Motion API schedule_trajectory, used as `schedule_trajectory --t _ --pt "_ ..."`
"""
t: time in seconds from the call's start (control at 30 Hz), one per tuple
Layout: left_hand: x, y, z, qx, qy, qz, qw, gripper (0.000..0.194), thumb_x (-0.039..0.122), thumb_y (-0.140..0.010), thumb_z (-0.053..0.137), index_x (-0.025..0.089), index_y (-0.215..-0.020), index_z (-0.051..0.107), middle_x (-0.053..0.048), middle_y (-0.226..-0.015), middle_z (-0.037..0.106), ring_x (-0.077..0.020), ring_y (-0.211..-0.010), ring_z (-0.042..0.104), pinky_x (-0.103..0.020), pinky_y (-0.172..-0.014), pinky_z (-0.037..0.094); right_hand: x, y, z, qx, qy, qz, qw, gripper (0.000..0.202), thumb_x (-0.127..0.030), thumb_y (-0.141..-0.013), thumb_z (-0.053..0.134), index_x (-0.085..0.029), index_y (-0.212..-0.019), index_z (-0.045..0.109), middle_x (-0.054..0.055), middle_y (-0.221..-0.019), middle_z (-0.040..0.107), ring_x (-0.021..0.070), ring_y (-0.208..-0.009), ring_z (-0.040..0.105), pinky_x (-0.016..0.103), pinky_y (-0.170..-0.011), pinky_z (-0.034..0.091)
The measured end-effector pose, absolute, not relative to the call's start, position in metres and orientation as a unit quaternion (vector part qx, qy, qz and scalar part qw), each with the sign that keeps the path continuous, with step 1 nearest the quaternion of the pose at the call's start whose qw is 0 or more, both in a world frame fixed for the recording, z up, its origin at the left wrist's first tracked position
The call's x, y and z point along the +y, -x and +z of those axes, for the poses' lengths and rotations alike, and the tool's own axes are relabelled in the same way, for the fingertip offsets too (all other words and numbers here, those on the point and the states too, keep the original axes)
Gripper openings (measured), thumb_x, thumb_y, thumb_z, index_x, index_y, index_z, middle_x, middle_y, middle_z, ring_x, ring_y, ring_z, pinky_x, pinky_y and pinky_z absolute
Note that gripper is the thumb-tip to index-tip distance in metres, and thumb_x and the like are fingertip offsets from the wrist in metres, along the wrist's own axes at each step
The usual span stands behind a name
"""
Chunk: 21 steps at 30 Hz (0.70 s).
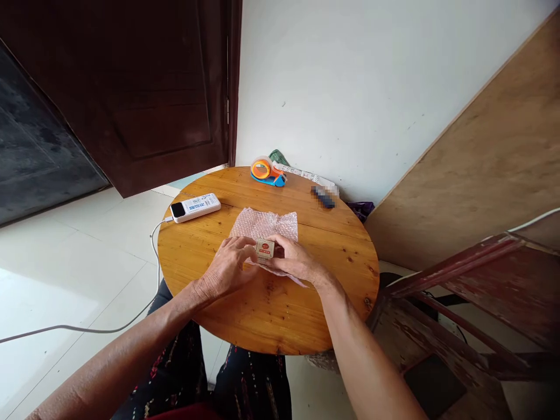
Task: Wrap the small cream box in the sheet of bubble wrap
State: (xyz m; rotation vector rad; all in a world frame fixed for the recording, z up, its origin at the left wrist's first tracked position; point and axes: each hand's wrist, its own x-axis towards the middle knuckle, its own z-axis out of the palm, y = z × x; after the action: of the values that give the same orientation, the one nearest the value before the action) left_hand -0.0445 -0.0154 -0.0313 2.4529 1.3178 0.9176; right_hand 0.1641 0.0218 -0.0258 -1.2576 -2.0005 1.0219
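A small beige cardboard box (265, 248) with red printing on its top is between my two hands near the middle of the round table. My right hand (294, 258) grips its right side, thumb near the front and fingers behind. On the left, the curled fingers and thumb of my left hand (233, 258) close on the box's edge. Beneath the box and hands lies a sheet of clear pinkish bubble wrap (265, 221), which spreads toward the far side. One corner of the wrap sticks out under my right wrist. My hands hide the box's sides.
On the wooden table (280, 321) stand an orange and blue tape dispenser (268, 171), a white device (196, 207) with a cable (153, 262) running off left, and a blurred dark object (322, 197). A white wall (371, 70) and dark door (166, 87) are behind.
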Motion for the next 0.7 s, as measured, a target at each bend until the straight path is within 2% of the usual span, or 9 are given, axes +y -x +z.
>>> schedule_trajectory --t 0.1,0.27,0.57,0.63,0.7 --pt "-0.014 0.042 -0.036 0.435 -0.844 0.3 0.091 0.007 0.02 -0.082 0.066 0.022 -0.089 0.067 -0.007 -0.125 0.064 -0.0271 -0.113 0.06 -0.047 -0.099 0.048 0.027 -0.166 -0.021 -0.764 0.464 0.375 0.246 0.032 -0.023 -0.068 0.077 -0.026 -0.098 0.068 0.0 -0.085 0.073 0.0202 -0.077 0.067 0.029 -0.069 0.052" --pt "-0.015 0.043 -0.041 0.434 -0.815 0.343 0.17 0.006 0.017 -0.081 0.064 0.021 -0.084 0.067 -0.007 -0.125 0.065 -0.0237 -0.107 0.065 -0.042 -0.093 0.053 0.032 -0.17 -0.023 -0.758 0.457 0.385 0.26 0.03 -0.028 -0.072 0.076 -0.025 -0.1 0.067 -0.001 -0.085 0.072 0.0208 -0.078 0.067 0.031 -0.071 0.053" --pt "0.003 0.039 -0.026 0.446 -0.773 0.374 0.253 0.002 0.02 -0.081 0.063 0.018 -0.082 0.065 -0.009 -0.118 0.069 -0.022 -0.1 0.069 -0.039 -0.09 0.055 0.038 -0.179 -0.038 -0.741 0.42 0.443 0.278 0.053 -0.047 -0.069 0.081 -0.026 -0.115 0.067 0.005 -0.105 0.073 0.0278 -0.097 0.069 0.04 -0.084 0.055" --pt "0.009 0.036 -0.025 0.456 -0.765 0.369 0.265 0.004 0.02 -0.081 0.063 0.018 -0.082 0.066 -0.009 -0.116 0.07 -0.022 -0.1 0.07 -0.038 -0.09 0.055 0.036 -0.184 -0.034 -0.733 0.418 0.466 0.265 0.059 -0.051 -0.072 0.078 -0.025 -0.123 0.063 0.007 -0.113 0.072 0.0285 -0.103 0.068 0.043 -0.089 0.055" --pt "0.013 0.034 -0.024 0.462 -0.76 0.363 0.277 0.005 0.019 -0.081 0.062 0.018 -0.08 0.067 -0.009 -0.116 0.071 -0.022 -0.101 0.07 -0.037 -0.091 0.054 0.029 -0.194 -0.024 -0.722 0.419 0.488 0.256 0.059 -0.054 -0.08 0.069 -0.025 -0.13 0.059 0.009 -0.126 0.068 0.029 -0.115 0.064 0.046 -0.099 0.05"
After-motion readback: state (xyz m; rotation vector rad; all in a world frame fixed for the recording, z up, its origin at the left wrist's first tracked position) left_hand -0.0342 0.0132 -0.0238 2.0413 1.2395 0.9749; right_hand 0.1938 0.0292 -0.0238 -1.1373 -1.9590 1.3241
